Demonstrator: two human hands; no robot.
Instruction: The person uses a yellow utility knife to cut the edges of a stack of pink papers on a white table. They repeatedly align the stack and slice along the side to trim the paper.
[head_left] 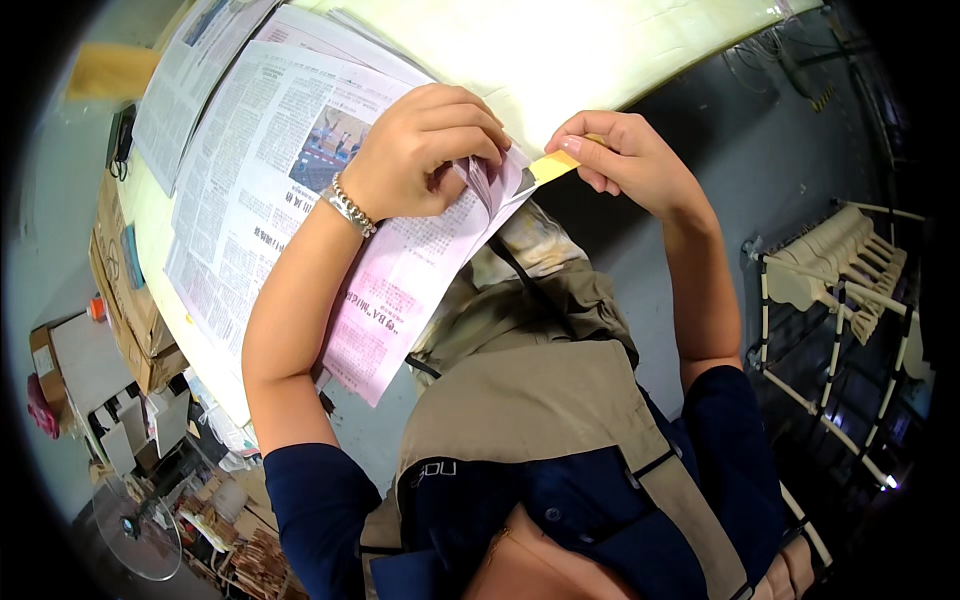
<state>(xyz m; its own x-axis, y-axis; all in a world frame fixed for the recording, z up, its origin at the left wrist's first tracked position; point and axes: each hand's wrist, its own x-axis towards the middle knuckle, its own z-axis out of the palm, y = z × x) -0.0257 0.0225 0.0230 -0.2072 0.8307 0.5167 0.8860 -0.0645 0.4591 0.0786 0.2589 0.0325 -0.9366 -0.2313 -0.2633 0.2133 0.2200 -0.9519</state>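
My left hand (430, 150), with a chain bracelet at its wrist, is closed with curled fingers round a bunched fold of pinkish newspaper (385, 320). That sheet hangs over the near edge of the table, above my lap. To the right, my right hand (630, 165) pinches a flat yellow strip (557, 165) between thumb and fingers. The strip's left end meets a small dark patch at the newspaper's edge; whether the patch belongs to the strip I cannot tell.
More newspaper sheets (250, 130) lie overlapped on the pale-covered table (500, 40). Cardboard boxes (125, 280) stand at the left, with a fan (135, 525) below them. A rack of pale tubes (835, 300) stands on the right, past the grey floor (700, 130).
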